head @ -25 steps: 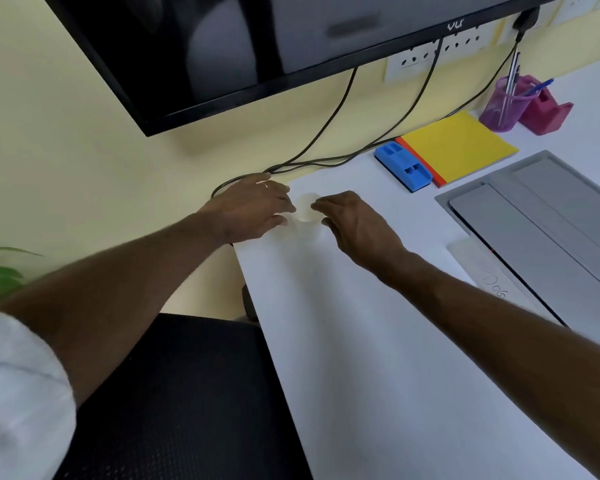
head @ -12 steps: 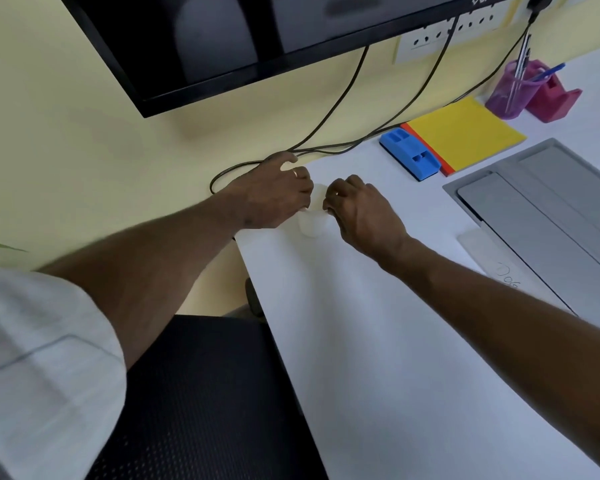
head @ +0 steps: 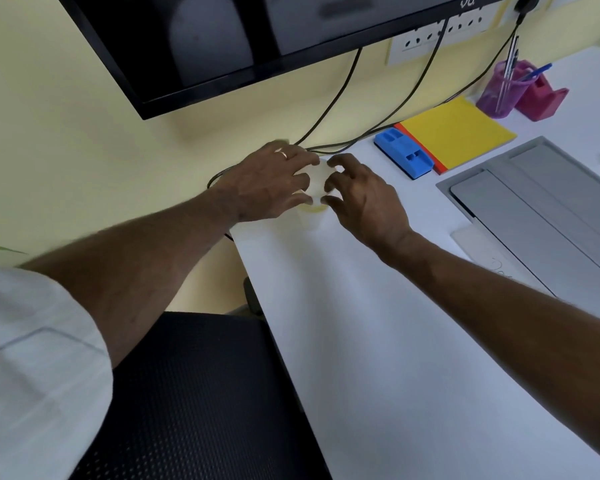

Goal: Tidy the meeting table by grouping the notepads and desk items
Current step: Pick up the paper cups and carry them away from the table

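Observation:
A small white round object (head: 317, 180) is held between both hands near the table's far left corner. My left hand (head: 271, 183) grips its left side and my right hand (head: 364, 199) its right side; it seems slightly off the surface, with a yellowish shadow beneath. To the right lie a blue desk organizer (head: 404, 154) and a yellow notepad (head: 458, 131) stacked on an orange one. Behind them stand a purple pen cup (head: 499, 90) with pens and a pink holder (head: 541, 95).
A grey closed laptop or folio (head: 541, 202) lies at the right on the white table (head: 378, 341), with a white card (head: 492, 258) beside it. A black monitor (head: 239, 39) hangs on the wall, with cables (head: 336, 95) dropping behind the table. A black chair (head: 194, 393) stands at the left edge.
Both hands have closed tighter around the white object, and it now appears raised a little from where it stood on the table. The camera has shifted slightly.

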Demonstrator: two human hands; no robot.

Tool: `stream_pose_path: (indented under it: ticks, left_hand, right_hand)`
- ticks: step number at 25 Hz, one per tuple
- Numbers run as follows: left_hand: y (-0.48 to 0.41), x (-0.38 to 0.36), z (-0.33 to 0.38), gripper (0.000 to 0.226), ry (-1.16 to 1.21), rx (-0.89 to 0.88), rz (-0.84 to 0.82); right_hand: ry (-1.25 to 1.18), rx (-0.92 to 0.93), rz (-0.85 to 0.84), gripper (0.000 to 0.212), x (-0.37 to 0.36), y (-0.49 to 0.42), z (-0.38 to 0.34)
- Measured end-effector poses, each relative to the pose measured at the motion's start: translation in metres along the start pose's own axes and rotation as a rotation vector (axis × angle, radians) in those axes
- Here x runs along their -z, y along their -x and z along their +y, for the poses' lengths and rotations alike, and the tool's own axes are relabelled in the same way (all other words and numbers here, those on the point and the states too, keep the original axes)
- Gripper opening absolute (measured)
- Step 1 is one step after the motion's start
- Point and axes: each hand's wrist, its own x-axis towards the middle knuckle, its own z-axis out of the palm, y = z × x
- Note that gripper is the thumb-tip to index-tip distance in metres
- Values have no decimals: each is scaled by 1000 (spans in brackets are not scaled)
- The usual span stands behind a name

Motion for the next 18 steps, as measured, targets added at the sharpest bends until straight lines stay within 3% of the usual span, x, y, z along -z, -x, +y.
stream_pose_path:
  ticks: [3, 7, 10, 14, 18]
  left_hand:
    - [-7, 17, 1, 36, -10, -8, 19]
    - [-24, 41, 23, 31, 320, 84, 51]
    - [-46, 53, 53, 51, 538, 144, 107]
    - [-72, 56, 100, 87, 844, 242, -22]
    - [-88, 54, 150, 101, 1052, 281, -164]
  right_hand:
    - [-52, -55, 78, 27, 18, 6, -3]
    - [-149, -133, 179, 25, 44, 30, 0]
    - [-228, -197, 249, 27, 58, 63, 13]
    - [-492, -387, 286, 64, 68, 119, 26]
    - [-619, -539, 310, 85, 67, 174, 31]
